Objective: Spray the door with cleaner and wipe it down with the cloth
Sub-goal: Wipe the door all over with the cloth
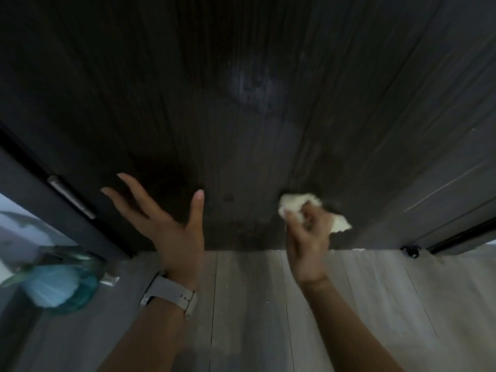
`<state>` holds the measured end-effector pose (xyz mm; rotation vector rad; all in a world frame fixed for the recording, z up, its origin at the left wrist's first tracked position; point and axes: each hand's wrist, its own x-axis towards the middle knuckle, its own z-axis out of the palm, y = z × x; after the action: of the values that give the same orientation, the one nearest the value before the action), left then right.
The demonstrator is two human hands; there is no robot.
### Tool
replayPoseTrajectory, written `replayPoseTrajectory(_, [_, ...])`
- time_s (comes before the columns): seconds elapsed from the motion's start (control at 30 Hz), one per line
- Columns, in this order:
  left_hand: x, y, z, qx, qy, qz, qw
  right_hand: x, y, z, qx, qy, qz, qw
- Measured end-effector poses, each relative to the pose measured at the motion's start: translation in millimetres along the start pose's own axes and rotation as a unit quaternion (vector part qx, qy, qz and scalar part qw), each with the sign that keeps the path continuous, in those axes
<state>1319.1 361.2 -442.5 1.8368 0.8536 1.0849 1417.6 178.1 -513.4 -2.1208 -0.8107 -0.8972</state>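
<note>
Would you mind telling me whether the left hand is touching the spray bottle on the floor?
Apart. The head view shows the left hand spread open near the door, with bare floor between it and the spray bottle.

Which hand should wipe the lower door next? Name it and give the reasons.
Right. The right hand already grips the cloth against the door near its bottom edge; the left hand is open and holds nothing.

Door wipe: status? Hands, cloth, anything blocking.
Left hand open, fingers spread by the door. Right hand grips the cloth low on the door. Spray bottle on the floor at left, blurred. Nothing blocking.
</note>
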Motion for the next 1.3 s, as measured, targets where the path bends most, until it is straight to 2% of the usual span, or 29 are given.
replayPoseTrajectory(0.07, [0.1,-0.5,1.8,0.014,-0.024,0.021,0.999,-25.4,7.1,8.3,-0.026,-0.110,-0.044,0.993])
replayPoseTrajectory(0.1, [-0.6,-0.8,4.5,0.018,-0.035,0.022,0.999,-28.6,9.8,7.4,-0.037,-0.141,-0.062,0.987])
replayPoseTrajectory(0.17, [-1.0,0.0,9.8,0.027,-0.042,0.018,0.999,-17.0,12.6,-1.0,-0.029,-0.150,-0.097,0.983])
replayPoseTrajectory(0.27, [-1.0,-1.4,12.8,0.039,-0.024,0.022,0.999,35.4,1.2,-27.6,-0.018,-0.051,-0.137,0.989])
replayPoseTrajectory(0.37, [0.3,-3.7,14.7,0.043,-0.015,0.021,0.999,93.9,-21.9,-47.5,-0.007,0.109,-0.093,0.990])
replayPoseTrajectory(0.43, [0.6,-3.3,14.8,0.042,-0.014,0.019,0.999,97.2,-28.3,-39.4,-0.014,0.131,-0.062,0.989])
replayPoseTrajectory(0.47, [0.6,-2.8,13.4,0.041,-0.012,0.019,0.999,83.2,-27.6,-29.3,-0.014,0.098,-0.060,0.993])
replayPoseTrajectory(0.53, [0.8,-3.4,10.9,0.044,-0.005,0.026,0.999,31.1,-20.3,-2.7,-0.022,-0.040,-0.069,0.997])
replayPoseTrajectory(0.63, [0.8,-5.5,8.0,0.052,-0.012,0.026,0.998,-24.9,-3.9,16.1,-0.064,-0.229,-0.106,0.966])
replayPoseTrajectory(0.7, [1.2,-6.0,7.6,0.057,-0.020,0.030,0.998,-13.8,-1.2,11.4,-0.056,-0.265,-0.128,0.954])
replayPoseTrajectory(0.77, [0.9,-6.6,6.9,0.059,-0.022,0.029,0.998,18.4,-7.7,-2.9,-0.047,-0.211,-0.186,0.958])
replayPoseTrajectory(0.83, [1.4,-6.2,7.2,0.043,-0.014,0.024,0.999,65.5,-26.0,-23.8,-0.036,-0.097,-0.218,0.970])
replayPoseTrajectory(0.93, [2.7,-3.5,8.9,0.024,-0.002,0.021,0.999,129.4,-56.0,-48.5,-0.015,0.080,-0.155,0.985])
replayPoseTrajectory(1.0, [2.8,-1.6,8.1,0.014,0.004,0.019,1.000,135.1,-63.7,-42.8,-0.010,0.128,-0.117,0.985])
replayPoseTrajectory(1.07, [2.9,-1.4,5.6,0.014,-0.003,0.013,1.000,106.3,-60.3,-21.7,-0.015,0.057,-0.145,0.988])
replayPoseTrajectory(1.13, [3.8,-3.4,3.5,0.026,-0.011,0.011,1.000,55.7,-47.0,3.2,-0.030,-0.080,-0.186,0.979])
replayPoseTrajectory(1.2, [5.0,-3.7,1.3,0.028,-0.017,0.012,0.999,20.0,-38.1,15.6,-0.051,-0.201,-0.191,0.959])
replayPoseTrajectory(1.23, [5.3,-2.6,0.0,0.025,-0.017,0.014,0.999,14.1,-35.6,16.8,-0.057,-0.237,-0.186,0.952])
replayPoseTrajectory(1.3, [7.2,-1.7,-2.9,0.021,-0.009,0.021,1.000,26.0,-37.5,13.0,-0.056,-0.231,-0.199,0.951])
